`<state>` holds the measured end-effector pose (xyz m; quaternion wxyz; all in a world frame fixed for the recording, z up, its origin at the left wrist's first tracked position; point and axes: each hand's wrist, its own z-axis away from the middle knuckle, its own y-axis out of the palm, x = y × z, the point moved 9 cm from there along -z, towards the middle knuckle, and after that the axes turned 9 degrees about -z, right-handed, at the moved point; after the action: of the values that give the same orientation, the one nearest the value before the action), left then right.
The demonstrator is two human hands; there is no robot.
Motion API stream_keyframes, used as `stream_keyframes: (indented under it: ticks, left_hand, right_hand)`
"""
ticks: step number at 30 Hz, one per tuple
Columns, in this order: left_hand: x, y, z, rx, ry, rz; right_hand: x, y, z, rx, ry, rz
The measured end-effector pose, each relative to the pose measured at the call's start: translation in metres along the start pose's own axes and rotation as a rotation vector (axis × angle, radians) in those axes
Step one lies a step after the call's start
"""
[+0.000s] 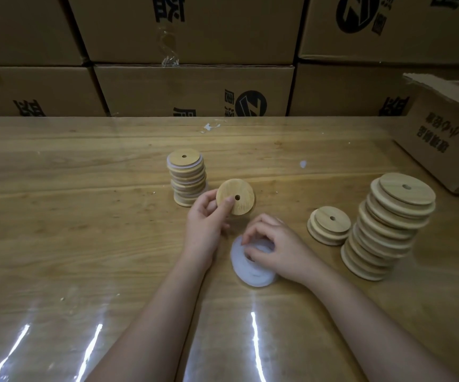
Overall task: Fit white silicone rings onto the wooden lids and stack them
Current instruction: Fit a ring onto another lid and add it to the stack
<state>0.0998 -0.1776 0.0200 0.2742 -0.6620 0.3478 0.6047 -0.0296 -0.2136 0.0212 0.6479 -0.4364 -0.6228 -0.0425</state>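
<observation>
Dim, streaky tabletop point(57, 244) glare, seemingly wide-angle warping

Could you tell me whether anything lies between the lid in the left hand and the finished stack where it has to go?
Nothing visible does. The left hand holds the lid just right of and in front of the finished stack, with only bare table between them. The right hand is nearer, on the white rings.

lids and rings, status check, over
Left hand holding one wooden lid upright. Right hand picking at the white ring pile. Finished stack behind, bare lids on the right. Nothing in the way.
</observation>
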Motion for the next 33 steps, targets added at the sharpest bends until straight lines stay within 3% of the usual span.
stream_keyframes:
  ticks: [7,11,15,20,33]
  left_hand:
    - [-0.005,0.010,0.000,0.089,0.084,-0.140]
    - [-0.008,0.020,0.003,0.172,0.153,-0.276]
    - [-0.008,0.024,0.005,0.191,0.150,-0.261]
    - [-0.018,0.023,0.010,0.185,0.231,-0.316]
    - [-0.022,0.027,0.013,0.168,0.356,-0.458]
  right_hand:
    - [0.002,-0.015,0.001,-0.143,-0.038,-0.261]
    - [-0.015,-0.042,0.006,-0.423,0.014,-0.437]
    - [-0.017,-0.056,0.012,-0.596,-0.030,-0.411]
    - [0.001,-0.060,0.014,-0.625,-0.167,-0.237]
    - [-0.001,-0.060,0.013,-0.637,-0.172,-0.211]
